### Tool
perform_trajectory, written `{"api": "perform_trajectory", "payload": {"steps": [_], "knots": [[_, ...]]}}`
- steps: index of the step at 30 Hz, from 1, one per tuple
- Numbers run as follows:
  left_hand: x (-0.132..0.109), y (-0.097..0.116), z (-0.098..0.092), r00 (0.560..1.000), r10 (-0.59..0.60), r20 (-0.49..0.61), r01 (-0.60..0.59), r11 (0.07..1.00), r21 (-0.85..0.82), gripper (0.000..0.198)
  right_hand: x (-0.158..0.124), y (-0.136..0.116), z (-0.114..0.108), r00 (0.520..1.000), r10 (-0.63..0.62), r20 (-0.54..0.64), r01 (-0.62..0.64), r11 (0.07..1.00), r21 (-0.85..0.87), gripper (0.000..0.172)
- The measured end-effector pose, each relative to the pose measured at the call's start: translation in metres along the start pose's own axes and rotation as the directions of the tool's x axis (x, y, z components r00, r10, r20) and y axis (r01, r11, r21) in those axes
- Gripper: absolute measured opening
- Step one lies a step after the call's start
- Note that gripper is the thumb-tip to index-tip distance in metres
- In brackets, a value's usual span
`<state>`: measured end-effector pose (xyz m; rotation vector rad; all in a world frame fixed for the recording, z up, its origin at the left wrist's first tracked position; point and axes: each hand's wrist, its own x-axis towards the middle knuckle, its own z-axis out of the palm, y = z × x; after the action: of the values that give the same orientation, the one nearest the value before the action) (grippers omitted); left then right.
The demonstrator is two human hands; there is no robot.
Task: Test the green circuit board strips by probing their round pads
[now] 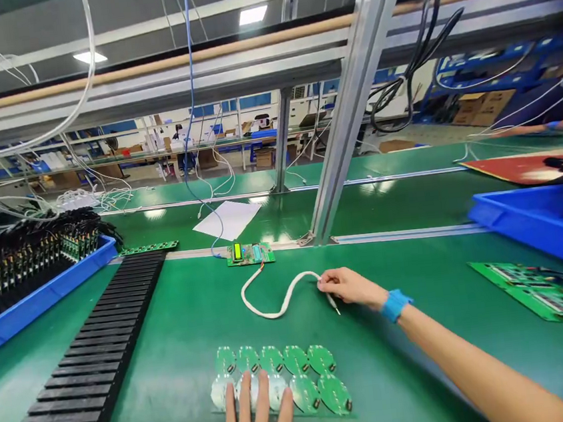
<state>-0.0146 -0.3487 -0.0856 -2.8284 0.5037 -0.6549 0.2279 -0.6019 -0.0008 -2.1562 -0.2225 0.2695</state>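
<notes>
My left hand (256, 412) lies over the near edge of a panel of round green circuit boards (305, 391), its fingers spread and appearing to touch it. Several round boards sit in two rows, each with a small dark part. Pinched in my right hand (347, 286) is a probe (333, 303), its thin tip angled down toward the bench, apart from the panel. From the probe a white sleeved cable (272, 315) curves left to a green circuit board with a lit display (248, 253). A blue band (396, 304) circles my right wrist.
A long black slotted rack (89, 345) runs along the left, a green board strip (149, 248) at its far end. Left stands a blue bin (49, 294) of boards with black wires. White paper (229, 220), a metal post (340, 124), another blue bin (528, 218) and larger boards (535, 285) are around.
</notes>
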Motion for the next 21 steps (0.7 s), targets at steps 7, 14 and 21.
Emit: {"api": "perform_trajectory", "payload": {"steps": [7,14,21], "knots": [[0.072,-0.042,-0.033,0.842,0.027,0.539,0.095,0.976,-0.197,0.078,-0.006,-0.036,-0.038,0.996,-0.092,0.014,0.041,0.565,0.824,0.044],[0.103,-0.058,-0.048,0.844,0.149,0.515,-0.034,0.974,-0.226,0.059,-0.014,-0.014,-0.004,0.997,-0.072,0.010,0.019,0.392,0.920,0.038],[0.136,-0.089,-0.025,0.750,0.579,0.321,-0.270,0.710,-0.650,0.055,-0.004,-0.014,0.027,0.992,-0.100,-0.073,0.120,0.640,0.759,0.052]]}}
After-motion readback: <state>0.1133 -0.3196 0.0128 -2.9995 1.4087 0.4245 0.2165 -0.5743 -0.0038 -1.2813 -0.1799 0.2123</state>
